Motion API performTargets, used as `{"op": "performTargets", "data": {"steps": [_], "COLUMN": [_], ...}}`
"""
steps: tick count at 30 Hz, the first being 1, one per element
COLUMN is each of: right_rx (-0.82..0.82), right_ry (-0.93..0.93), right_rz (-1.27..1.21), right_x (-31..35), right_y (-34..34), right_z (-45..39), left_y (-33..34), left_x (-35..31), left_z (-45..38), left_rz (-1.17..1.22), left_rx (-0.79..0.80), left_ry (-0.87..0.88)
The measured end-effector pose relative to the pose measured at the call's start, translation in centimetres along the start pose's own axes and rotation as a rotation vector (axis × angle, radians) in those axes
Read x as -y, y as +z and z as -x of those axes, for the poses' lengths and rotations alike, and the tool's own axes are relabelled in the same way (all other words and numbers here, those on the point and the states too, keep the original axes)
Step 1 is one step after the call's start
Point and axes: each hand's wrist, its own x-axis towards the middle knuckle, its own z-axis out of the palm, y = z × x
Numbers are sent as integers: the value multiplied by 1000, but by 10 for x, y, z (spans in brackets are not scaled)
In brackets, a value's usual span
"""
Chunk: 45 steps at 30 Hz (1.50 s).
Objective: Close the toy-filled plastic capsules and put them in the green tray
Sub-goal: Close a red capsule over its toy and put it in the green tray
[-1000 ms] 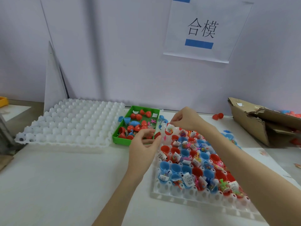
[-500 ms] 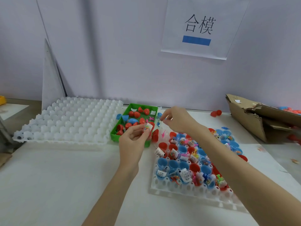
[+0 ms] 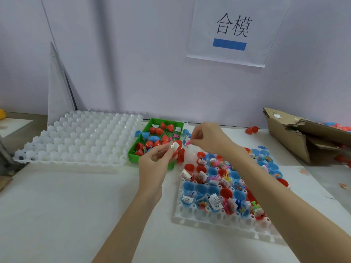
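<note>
My left hand (image 3: 156,158) holds an open red capsule (image 3: 180,155) with a small toy packet and white label at its mouth, just in front of the green tray (image 3: 133,154). My right hand (image 3: 206,138) hovers above and to the right, fingers pinched on a small pink toy piece (image 3: 188,143). The green tray holds several closed red capsules (image 3: 149,144) and a blue one. A white grid tray (image 3: 214,218) on the right holds several open red and blue capsule halves stuffed with toys and labels.
An empty white cell tray (image 3: 79,141) lies left of the green tray. A torn cardboard box (image 3: 296,137) sits at the far right with loose red capsules (image 3: 251,129) near it. Loose blue halves (image 3: 141,134) lie beside the green tray. The wall with a paper sign is close behind.
Both hands lifted off the grid tray and moved left toward the green tray. The left hand now holds the red capsule up with a packet in it.
</note>
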Motion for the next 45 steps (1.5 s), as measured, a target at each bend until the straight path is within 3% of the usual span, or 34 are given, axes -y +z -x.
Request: {"op": "performTargets", "data": {"steps": [7, 13, 24, 27, 32, 36, 38, 45], "right_rx": [-315, -305, -346, -363, -469, -251, -182, -292], "right_ry": [34, 81, -131, -93, 111, 289, 279, 307], "right_rz": [-404, -373, -133, -165, -485, -710, -833, -1066], "right_x": [22, 28, 27, 25, 24, 19, 20, 24], "right_y": [8, 31, 29, 29, 29, 28, 29, 31], "right_z": [59, 75, 83, 83, 82, 80, 80, 80], "left_y": [2, 5, 6, 3, 5, 5, 6, 4], "left_x": [2, 2, 0, -2, -8, -11, -11, -15], "left_z": [3, 8, 11, 10, 11, 12, 13, 13], "left_rz": [-110, -215, -239, -206, -74, -27, -41, -26], "left_rx": [34, 120, 190, 206, 221, 253, 278, 277], "left_ry": [53, 157, 193, 178, 114, 73, 80, 67]}}
